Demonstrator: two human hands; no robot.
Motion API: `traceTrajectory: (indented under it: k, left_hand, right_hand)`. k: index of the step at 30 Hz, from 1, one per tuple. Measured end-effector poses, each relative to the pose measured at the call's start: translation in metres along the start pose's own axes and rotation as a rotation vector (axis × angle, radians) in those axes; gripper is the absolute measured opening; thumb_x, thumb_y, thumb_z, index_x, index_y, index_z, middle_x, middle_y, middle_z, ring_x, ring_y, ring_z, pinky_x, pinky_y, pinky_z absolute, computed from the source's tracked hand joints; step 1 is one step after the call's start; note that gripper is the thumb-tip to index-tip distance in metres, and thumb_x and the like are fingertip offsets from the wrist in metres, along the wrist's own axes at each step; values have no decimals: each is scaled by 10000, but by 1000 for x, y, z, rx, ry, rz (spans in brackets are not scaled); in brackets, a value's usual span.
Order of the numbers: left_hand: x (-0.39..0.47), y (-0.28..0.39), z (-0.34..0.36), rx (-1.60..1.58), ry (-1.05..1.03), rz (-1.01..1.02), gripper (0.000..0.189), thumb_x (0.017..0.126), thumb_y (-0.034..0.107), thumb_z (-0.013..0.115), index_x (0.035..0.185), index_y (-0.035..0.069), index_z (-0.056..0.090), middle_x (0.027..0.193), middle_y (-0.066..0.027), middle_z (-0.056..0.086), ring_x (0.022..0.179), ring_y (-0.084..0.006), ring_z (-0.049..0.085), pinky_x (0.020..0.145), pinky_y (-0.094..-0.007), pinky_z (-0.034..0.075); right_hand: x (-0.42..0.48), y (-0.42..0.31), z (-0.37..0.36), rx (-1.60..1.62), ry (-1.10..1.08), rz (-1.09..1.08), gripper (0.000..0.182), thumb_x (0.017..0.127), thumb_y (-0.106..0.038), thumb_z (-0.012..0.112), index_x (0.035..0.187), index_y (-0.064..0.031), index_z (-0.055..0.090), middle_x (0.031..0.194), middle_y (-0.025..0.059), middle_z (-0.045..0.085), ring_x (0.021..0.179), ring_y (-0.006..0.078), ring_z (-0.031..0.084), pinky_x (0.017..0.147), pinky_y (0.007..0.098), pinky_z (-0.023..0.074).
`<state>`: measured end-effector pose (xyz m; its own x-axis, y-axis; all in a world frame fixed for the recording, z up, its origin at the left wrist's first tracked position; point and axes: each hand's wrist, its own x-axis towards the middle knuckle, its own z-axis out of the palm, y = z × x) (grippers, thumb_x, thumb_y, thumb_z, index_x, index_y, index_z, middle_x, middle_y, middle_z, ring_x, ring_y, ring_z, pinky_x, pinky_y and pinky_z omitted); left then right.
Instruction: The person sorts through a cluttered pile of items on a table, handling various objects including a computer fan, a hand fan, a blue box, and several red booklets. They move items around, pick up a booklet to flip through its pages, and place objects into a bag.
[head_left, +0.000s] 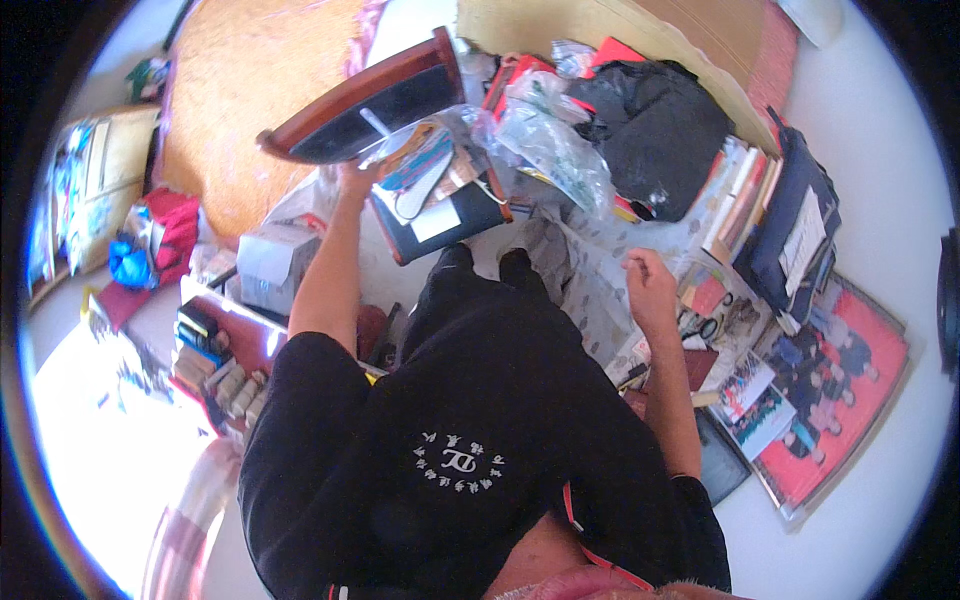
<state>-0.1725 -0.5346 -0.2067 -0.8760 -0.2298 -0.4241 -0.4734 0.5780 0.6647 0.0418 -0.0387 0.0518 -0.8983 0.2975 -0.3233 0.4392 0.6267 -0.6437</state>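
A wooden chair with a dark padded back stands in front of me. On its dark seat lie patterned insoles, some clear plastic wrap and a white sheet. My left hand is at the side of the chair, close to its backrest; its fingers are partly hidden, and whether they grip the frame cannot be told. My right hand hangs in the air with its fingers curled, above a cloth-covered surface and left of scissors. I see nothing in it.
Clear plastic bags and a black bag are heaped beyond the chair. Books and a dark blue bag stand at right, near a large framed group photo. A white box sits left of my left forearm.
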Motion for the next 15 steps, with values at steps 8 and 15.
traceTrajectory:
  k: [8, 15]
  left_hand:
    - [59, 23, 17, -311, -45, -257, 270, 856, 290, 645, 928, 30, 630, 802, -70, 651, 654, -132, 603, 523, -253, 457]
    - [107, -26, 6, -228, -124, -69, 247, 876, 266, 636, 734, 66, 605, 714, -47, 627, 621, -130, 594, 502, -267, 468]
  right_hand:
    - [-32, 0, 20, -7, -24, 174, 188, 891, -113, 597, 1056, -23, 615, 881, 152, 663, 787, 227, 654, 717, 331, 515]
    - [-42, 0, 37, 36, 1, 158, 181, 880, -131, 600, 1022, -21, 627, 898, 165, 665, 811, 294, 651, 739, 364, 512]
